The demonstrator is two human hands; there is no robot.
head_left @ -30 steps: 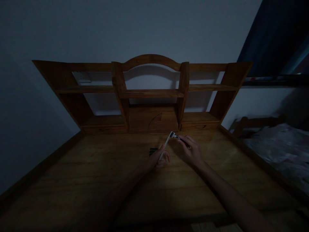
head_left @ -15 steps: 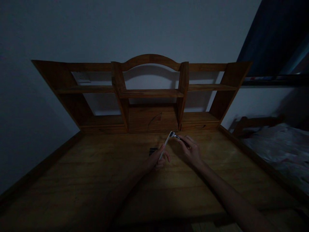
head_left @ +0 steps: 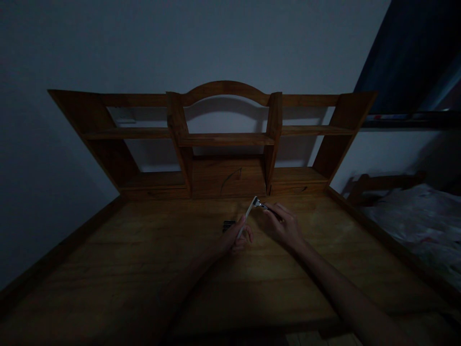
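My left hand (head_left: 236, 236) is closed around the lower part of a slim pale stick (head_left: 249, 209), shaped like a toothbrush, which slants up to the right. My right hand (head_left: 284, 223) pinches the dark handle of a razor (head_left: 258, 203) with a shiny metal neck. The razor's head meets the upper end of the pale stick; in the dim light I cannot make out the exact contact. Just behind my left hand, a small black object (head_left: 229, 224) lies on the desk, partly hidden by that hand.
Both hands are over a wooden desk (head_left: 144, 269). A wooden shelf unit (head_left: 226, 139) with several compartments stands along its back, against the wall. Raised side rails (head_left: 374, 235) edge the desk. Pale crumpled plastic (head_left: 421, 216) is beyond the right rail, below a dark curtain (head_left: 406, 53).
Almost nothing differs. The razor's head has shifted very slightly against the upper end of the pale stick; both hands keep their holds.
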